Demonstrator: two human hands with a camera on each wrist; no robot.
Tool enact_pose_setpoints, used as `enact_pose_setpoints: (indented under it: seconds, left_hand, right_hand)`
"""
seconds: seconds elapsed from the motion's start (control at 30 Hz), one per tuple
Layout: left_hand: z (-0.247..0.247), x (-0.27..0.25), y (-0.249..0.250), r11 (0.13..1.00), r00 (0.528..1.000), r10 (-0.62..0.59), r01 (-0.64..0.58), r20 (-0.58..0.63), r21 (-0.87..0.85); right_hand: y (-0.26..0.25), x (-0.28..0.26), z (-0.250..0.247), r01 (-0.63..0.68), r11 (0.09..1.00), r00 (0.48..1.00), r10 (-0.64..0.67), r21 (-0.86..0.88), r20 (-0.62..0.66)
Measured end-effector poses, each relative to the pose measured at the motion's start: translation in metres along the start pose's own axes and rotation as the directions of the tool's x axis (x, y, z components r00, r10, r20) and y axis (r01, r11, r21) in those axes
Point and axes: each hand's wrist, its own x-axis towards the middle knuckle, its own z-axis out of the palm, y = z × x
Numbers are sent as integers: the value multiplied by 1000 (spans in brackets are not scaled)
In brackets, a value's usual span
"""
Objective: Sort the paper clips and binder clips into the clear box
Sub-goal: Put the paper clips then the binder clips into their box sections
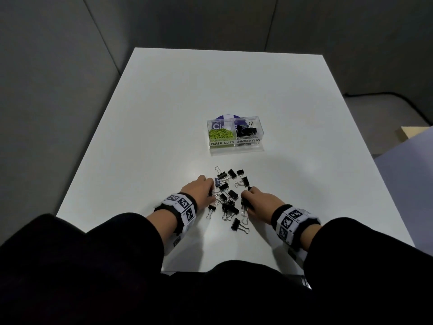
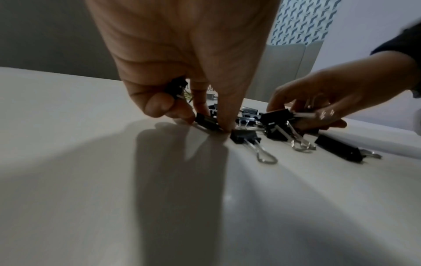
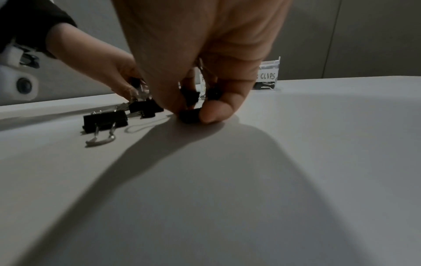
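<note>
A clear two-compartment box (image 1: 236, 146) stands mid-table, with green paper clips (image 1: 221, 134) in its left side and black binder clips (image 1: 246, 132) in its right. Several loose black binder clips (image 1: 230, 195) lie in a pile between my hands. My left hand (image 2: 208, 125) pinches one binder clip (image 2: 202, 118) against the table and keeps another clip (image 2: 176, 88) tucked under its curled fingers. At the pile's right edge, my right hand (image 3: 194, 117) pinches a binder clip (image 3: 188, 117) on the table, with more clips (image 3: 213, 93) held in the palm.
The white table (image 1: 164, 113) has bare surface around the box and pile. Grey partition walls stand behind and to the left. A black cable (image 1: 398, 99) runs on the floor at the right. One clip (image 1: 236, 225) lies closest to the table's near edge.
</note>
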Motion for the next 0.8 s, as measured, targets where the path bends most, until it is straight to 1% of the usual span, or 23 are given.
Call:
enact_pose_setpoints:
  seconds: [0.13,0.27,0.43,0.57,0.67,0.8]
  left_hand:
    - [0,2,4,993,999,38,-36,-15,112]
    - [-1,3,10,978,998,57,-56,-1,200]
    - [-6,3,8,976,999,44,-48,23,211]
    - [-12,2,2,984,999,49,-51,17,171]
    - [-18,-6,-2,988,991,110,-118,77,104]
    - [-20,-19,-6,957,945,231,-264,232,122]
  right_hand:
    - [-5,6,1,-33,998,999,31,-62,-35]
    - [-5,12,-1,-74,992,996,69,-103,-57]
    - [-5,15,-2,-96,990,992,88,-98,-87]
    - [-2,16,-5,-113,992,991,109,-49,-75]
    - [0,16,-8,-129,990,990,126,-55,-61]
    - [3,14,-9,-140,989,989,137,-56,-58]
